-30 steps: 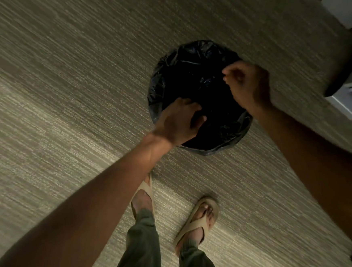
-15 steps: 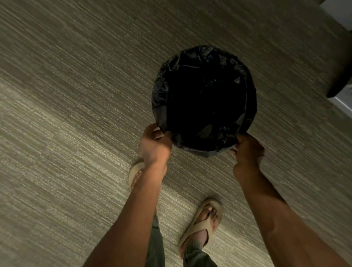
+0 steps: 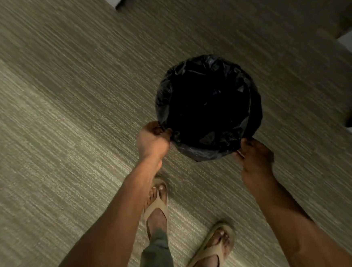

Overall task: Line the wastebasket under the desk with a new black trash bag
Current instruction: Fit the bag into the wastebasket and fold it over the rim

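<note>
Black plastic covers the whole mouth of the wastebasket [image 3: 209,107]: the bag [image 3: 209,149] is folded out over the rim all the way round and hangs down inside, where it is too dark to see how deep it sits. The basket stands out on the carpet [image 3: 64,121], just ahead of the person's sandals [image 3: 211,250], and no desk can be told for certain, only pale furniture edges at the frame's borders. The left hand [image 3: 152,140] is closed on the bag's folded edge at the near left of the rim, fingers pinching the film. The right hand [image 3: 256,158] is at the near right, fingers curled against the bag's lower edge; it looks like a grip, though shadow hides the fingertips. Lining seems nearly done, with the cuff to be snugged and the basket to go back under the desk. The risk is in that pull: the film is thin and wrinkled, so a hard tug down on the near side could drag the far cuff off the rim, or stretch and tear the plastic where the fingers pinch. Lifting the basket by the bag alone could strip the liner off.
</note>
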Demonstrator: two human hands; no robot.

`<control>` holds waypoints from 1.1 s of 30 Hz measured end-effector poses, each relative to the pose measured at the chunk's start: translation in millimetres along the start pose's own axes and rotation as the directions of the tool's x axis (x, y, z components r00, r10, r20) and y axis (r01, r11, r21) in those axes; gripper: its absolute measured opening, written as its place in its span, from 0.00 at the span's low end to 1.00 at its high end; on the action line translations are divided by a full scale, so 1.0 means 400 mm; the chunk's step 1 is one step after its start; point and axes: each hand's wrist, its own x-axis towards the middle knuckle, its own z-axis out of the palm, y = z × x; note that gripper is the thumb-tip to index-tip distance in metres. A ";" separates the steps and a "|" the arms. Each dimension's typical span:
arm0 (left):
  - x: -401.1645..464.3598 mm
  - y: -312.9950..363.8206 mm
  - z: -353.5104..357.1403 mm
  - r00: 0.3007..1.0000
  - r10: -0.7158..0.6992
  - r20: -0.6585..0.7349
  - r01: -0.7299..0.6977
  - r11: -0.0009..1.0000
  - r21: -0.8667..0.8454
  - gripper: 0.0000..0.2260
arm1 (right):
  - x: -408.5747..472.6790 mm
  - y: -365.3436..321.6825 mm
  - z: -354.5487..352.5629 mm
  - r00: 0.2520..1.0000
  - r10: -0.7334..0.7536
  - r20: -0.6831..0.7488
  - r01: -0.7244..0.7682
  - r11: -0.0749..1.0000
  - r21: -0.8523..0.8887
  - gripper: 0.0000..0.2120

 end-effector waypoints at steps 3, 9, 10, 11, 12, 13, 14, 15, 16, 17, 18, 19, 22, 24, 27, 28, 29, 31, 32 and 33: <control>0.075 0.057 -0.070 0.999 0.033 -0.042 -0.035 0.997 -0.062 0.09 | 0.000 -0.041 0.117 0.996 -0.005 0.091 0.004 1.000 0.011 0.11; 0.253 0.173 -0.178 0.970 0.184 -0.161 -0.173 0.982 0.077 0.06 | 0.035 -0.112 0.387 0.967 -0.127 0.220 0.148 0.986 -0.081 0.07; 0.281 0.189 -0.189 0.957 0.227 -0.182 -0.198 0.966 0.165 0.05 | 0.045 -0.118 0.425 0.963 -0.146 0.226 0.176 0.977 -0.121 0.06; 0.308 0.206 -0.199 0.946 0.258 -0.198 -0.210 0.949 0.235 0.05 | 0.057 -0.123 0.460 0.961 -0.160 0.227 0.198 0.968 -0.156 0.07; 0.334 0.221 -0.206 0.940 0.269 -0.208 -0.209 0.940 0.268 0.05 | 0.066 -0.130 0.491 0.960 -0.172 0.223 0.215 0.959 -0.187 0.09; 0.358 0.236 -0.212 0.940 0.269 -0.210 -0.205 0.937 0.283 0.06 | 0.075 -0.134 0.518 0.959 -0.186 0.215 0.232 0.949 -0.215 0.10; 0.380 0.251 -0.217 0.940 0.268 -0.213 -0.201 0.935 0.292 0.08 | 0.083 -0.138 0.543 0.960 -0.193 0.205 0.242 0.937 -0.250 0.11; 0.399 0.265 -0.220 0.938 0.271 -0.216 -0.201 0.933 0.297 0.09 | 0.094 -0.141 0.563 0.961 -0.196 0.193 0.246 0.928 -0.282 0.11; 0.413 0.278 -0.224 0.935 0.276 -0.221 -0.204 0.932 0.299 0.10 | 0.105 -0.143 0.582 0.964 -0.192 0.185 0.243 0.919 -0.312 0.11; 0.424 0.289 -0.227 0.933 0.281 -0.226 -0.208 0.931 0.299 0.11 | 0.116 -0.144 0.596 0.966 -0.181 0.183 0.234 0.913 -0.335 0.09; 0.432 0.298 -0.230 0.931 0.284 -0.231 -0.210 0.931 0.299 0.11 | 0.122 -0.143 0.608 0.968 -0.158 0.195 0.220 0.908 -0.355 0.08; 0.438 0.302 -0.233 0.931 0.284 -0.230 -0.210 0.931 0.299 0.10 | 0.128 -0.141 0.618 0.967 -0.141 0.212 0.214 0.903 -0.374 0.07; 0.458 0.304 -0.240 0.947 0.260 -0.189 -0.196 0.932 0.304 0.10 | 0.125 -0.142 0.634 0.966 -0.130 0.222 0.209 0.901 -0.380 0.10; 0.472 0.303 -0.241 0.959 0.232 -0.162 -0.180 0.943 0.281 0.13 | 0.115 -0.153 0.641 0.969 -0.126 0.211 0.185 0.938 -0.292 0.10; 0.484 0.306 -0.240 0.973 0.183 -0.143 -0.152 0.967 0.205 0.15 | 0.116 -0.169 0.642 0.972 -0.084 0.218 0.119 0.981 -0.155 0.19; 0.482 0.310 -0.238 0.975 0.173 -0.139 -0.147 0.973 0.177 0.16 | 0.103 -0.178 0.639 0.969 -0.071 0.238 0.100 0.989 -0.110 0.22; 0.484 0.311 -0.237 0.976 0.170 -0.132 -0.150 0.977 0.152 0.16 | 0.100 -0.185 0.637 0.957 -0.076 0.279 0.102 0.992 -0.080 0.24; 0.486 0.316 -0.234 0.986 0.143 -0.091 -0.134 0.987 0.092 0.16 | 0.096 -0.194 0.630 0.941 -0.075 0.330 0.125 0.983 -0.133 0.24; 0.479 0.321 -0.232 0.990 0.125 -0.060 -0.121 0.990 0.066 0.16 | 0.090 -0.201 0.626 0.939 -0.067 0.337 0.128 0.978 -0.163 0.21; 0.480 0.321 -0.231 0.993 0.115 -0.033 -0.113 0.993 0.043 0.16 | 0.095 -0.206 0.622 0.933 -0.063 0.354 0.138 0.972 -0.190 0.16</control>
